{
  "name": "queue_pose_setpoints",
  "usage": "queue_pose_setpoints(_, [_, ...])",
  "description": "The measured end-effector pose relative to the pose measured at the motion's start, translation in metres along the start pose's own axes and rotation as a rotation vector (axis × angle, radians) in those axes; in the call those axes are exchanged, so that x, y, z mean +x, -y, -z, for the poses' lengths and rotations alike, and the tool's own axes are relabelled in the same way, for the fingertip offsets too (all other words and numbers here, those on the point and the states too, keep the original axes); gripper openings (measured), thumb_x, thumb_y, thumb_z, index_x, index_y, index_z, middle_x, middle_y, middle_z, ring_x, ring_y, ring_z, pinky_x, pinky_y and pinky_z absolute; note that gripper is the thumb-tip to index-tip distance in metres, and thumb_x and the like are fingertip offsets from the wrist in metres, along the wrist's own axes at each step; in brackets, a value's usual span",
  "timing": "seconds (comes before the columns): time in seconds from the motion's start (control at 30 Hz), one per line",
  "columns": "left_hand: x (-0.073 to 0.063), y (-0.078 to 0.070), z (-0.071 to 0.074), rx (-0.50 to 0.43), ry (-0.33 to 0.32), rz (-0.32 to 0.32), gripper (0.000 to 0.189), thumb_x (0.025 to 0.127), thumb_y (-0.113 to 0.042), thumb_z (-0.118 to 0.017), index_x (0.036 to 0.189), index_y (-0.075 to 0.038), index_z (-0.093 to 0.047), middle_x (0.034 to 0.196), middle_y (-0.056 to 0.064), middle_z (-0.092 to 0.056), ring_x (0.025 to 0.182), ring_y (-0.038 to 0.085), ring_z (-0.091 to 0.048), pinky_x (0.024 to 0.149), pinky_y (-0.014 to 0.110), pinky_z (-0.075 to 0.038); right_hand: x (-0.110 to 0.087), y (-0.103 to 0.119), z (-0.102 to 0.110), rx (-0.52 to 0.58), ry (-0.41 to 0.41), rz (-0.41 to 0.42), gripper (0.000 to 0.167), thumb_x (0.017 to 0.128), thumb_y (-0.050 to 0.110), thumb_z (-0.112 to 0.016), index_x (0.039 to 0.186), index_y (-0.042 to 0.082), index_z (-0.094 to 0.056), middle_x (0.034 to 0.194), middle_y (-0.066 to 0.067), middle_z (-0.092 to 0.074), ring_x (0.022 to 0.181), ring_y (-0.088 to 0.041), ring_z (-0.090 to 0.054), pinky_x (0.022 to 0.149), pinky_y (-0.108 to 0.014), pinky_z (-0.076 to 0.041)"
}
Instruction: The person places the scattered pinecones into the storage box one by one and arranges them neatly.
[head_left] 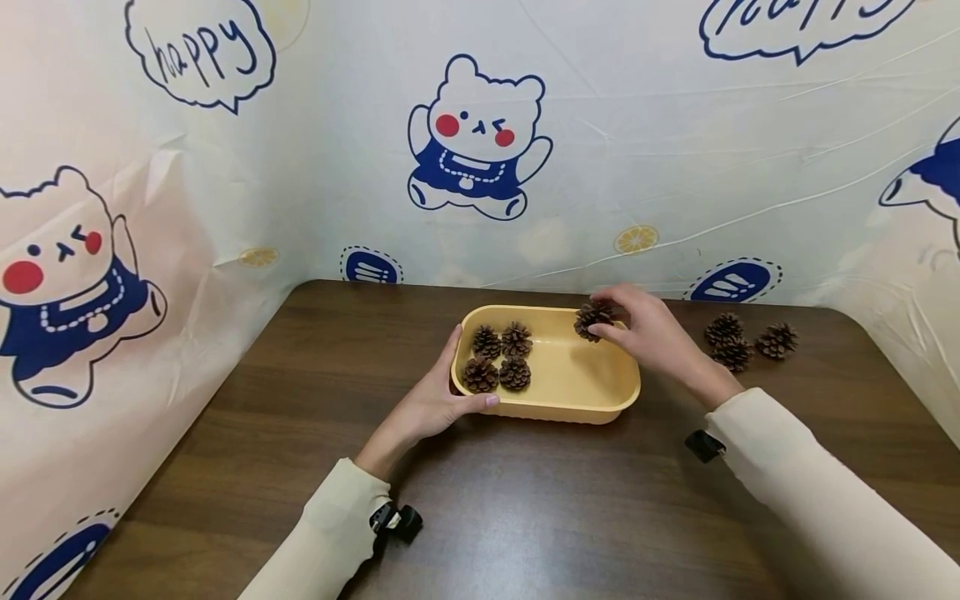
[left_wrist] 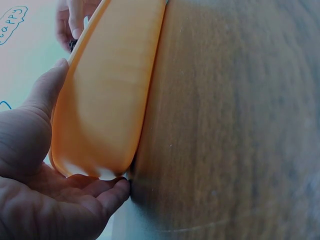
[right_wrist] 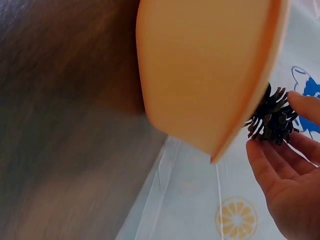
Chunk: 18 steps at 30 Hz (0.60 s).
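Observation:
A yellow plastic tub (head_left: 581, 410) sits on the dark wooden table, with several pine cones (head_left: 515, 374) grouped at its left end. My left hand (head_left: 431, 406) grips that end, thumb over the near rim and fingers along the outer side; in the left wrist view, fingertips curl under the tub's end wall (left_wrist: 105, 100). My right hand (head_left: 648, 329) pinches a pine cone (head_left: 594, 320) between thumb and fingers over the tub's far right corner. In the right wrist view, that held cone (right_wrist: 274, 117) shows just beyond the tub's rim.
To the right of the tub lie three loose pine cones (head_left: 777, 341) on the table (head_left: 525, 508). A pale printed sheet (head_left: 330, 167) with cartoon bears hangs behind the table and along both sides.

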<state>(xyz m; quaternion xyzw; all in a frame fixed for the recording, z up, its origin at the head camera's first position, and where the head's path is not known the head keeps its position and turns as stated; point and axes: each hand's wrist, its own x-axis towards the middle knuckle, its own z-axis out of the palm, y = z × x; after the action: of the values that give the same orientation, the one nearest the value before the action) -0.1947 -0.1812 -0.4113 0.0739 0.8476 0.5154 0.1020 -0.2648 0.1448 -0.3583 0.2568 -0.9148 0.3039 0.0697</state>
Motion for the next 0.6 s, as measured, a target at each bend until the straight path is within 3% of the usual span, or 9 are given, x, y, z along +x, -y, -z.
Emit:
queue_pose_setpoints(0.27, [0.000,0.000,-0.001,-0.005,-0.003,0.006,0.128,0.085,-0.030,-0.089,0.170,-0.027,0.006,0.174,0.018,-0.018,0.155,0.034,-0.031,0.129,0.054,-0.019,0.007,0.002,-0.020,0.028,-0.007,0.059,0.039,0.096,0.012,-0.076,0.130,-0.004,-0.065,0.130,-0.023,-0.067,0.120,-0.041,-0.064,0.105,-0.056,-0.051])
queue_pose_setpoints(0.6, [0.000,-0.001,0.000,0.001,-0.003,0.003,0.128,0.085,-0.029,-0.089,0.170,-0.026,0.007,0.174,0.017,-0.018,0.156,0.032,-0.030,0.129,0.053,-0.019,0.012,0.002,-0.038,0.052,0.009,0.076,0.040,0.094,0.009,-0.078,0.129,-0.006,-0.065,0.125,-0.022,-0.068,0.115,-0.038,-0.067,0.101,-0.052,-0.055])
